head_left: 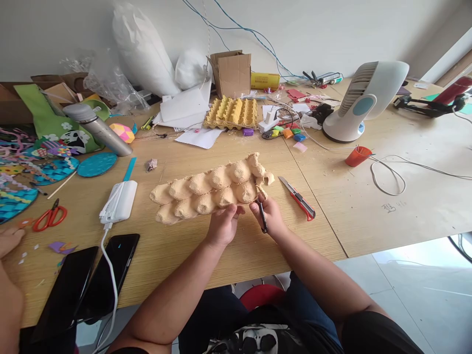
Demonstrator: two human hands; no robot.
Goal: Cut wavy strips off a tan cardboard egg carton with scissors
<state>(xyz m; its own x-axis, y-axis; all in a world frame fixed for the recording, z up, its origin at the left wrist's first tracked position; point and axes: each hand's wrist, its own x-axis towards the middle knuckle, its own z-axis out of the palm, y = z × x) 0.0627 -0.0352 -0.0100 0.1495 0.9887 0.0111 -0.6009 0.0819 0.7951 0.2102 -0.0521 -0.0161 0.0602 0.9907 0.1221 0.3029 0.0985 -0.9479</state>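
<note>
A tan pulp egg tray piece (212,189) lies bumps-up on the wooden table (350,206), stretching from lower left to upper right. My left hand (222,226) is closed, pinching the tray's near edge. My right hand (270,216) is closed round black-handled scissors (262,216), their blades at the tray's near right edge.
A red utility knife (298,198) lies right of my hands. A white power bank (120,201) with cable, two dark phones (86,285) and red scissors (49,216) sit to the left. A yellow egg tray (231,113), a fan (363,101) and an orange cup (357,156) stand farther back. Another person's arm (9,275) shows at far left.
</note>
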